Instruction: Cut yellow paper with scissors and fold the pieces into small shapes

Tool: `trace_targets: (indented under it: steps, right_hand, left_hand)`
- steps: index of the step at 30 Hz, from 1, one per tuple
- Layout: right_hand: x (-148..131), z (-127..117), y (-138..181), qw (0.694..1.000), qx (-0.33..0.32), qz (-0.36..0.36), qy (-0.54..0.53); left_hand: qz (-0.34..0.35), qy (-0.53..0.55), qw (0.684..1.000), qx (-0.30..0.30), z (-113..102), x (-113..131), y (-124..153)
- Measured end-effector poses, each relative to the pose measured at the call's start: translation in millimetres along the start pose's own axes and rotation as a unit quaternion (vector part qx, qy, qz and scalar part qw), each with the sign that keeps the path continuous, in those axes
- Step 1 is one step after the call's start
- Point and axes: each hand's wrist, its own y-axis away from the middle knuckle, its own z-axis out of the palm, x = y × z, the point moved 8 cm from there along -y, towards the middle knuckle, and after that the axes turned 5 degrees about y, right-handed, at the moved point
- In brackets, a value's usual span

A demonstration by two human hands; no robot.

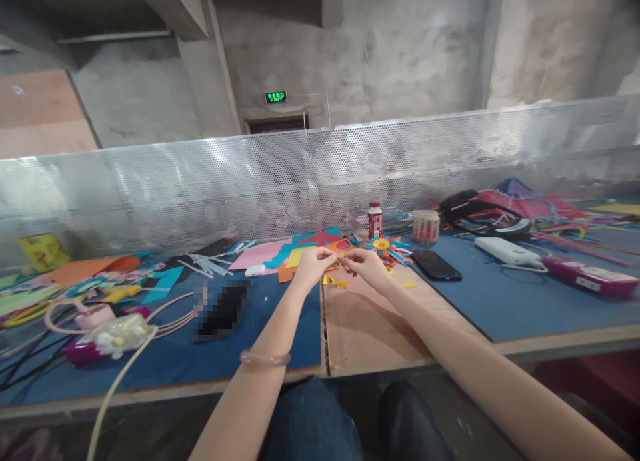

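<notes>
the strip [341, 259], a small yellow piece that looks like paper, should be light and soft, not slippery, but quick to crease or tear under a hard pull; a light fingertip pinch at its edges would suit it best. it sits at three o'clock of the left hand [313, 268] and nine o'clock of the right hand [369, 266], between the two and raised over the board [370, 328]. the left thumb and finger are pinched on it, and the right fingertips appear to grip its other side; its exact shape is too small to tell. from it, yellow scraps [334, 283] lie near at six o'clock, a flower [381, 245] at two.
</notes>
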Motion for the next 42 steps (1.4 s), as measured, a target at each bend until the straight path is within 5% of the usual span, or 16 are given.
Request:
trace_targets:
  steps: [42]
  right_hand:
    - [-6,-3,2,0.999,-0.006,0.014,-0.039]
  left_hand:
    - [0.026,-0.011,0.999,-0.016,0,-2,-3]
